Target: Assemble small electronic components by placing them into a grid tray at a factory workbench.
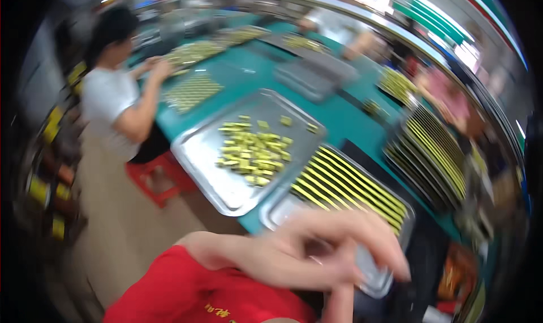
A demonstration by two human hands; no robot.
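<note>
My left hand (334,241) reaches across in front of me from a red sleeve, its fingers curled and blurred by motion. At its fingertips it holds a small greyish, see-through piece (374,273) with rounded corners, whose kind I cannot make out. Just below, a narrow part of my right hand (339,303) shows against the left one; its fingers are mostly hidden. Beyond the hands, a metal tray (404,232) carries rows of yellow-green strips on dark bars. To its left, another metal tray (198,148) holds a loose heap of small yellow-green blocks (254,153).
A green worktable (249,74) runs away from me. Stacked trays of yellow strips (430,153) stand at the right, and a grey tray (314,74) lies farther back. A person in white (113,97) works at the left beside a red stool (161,179). Other people work across the table.
</note>
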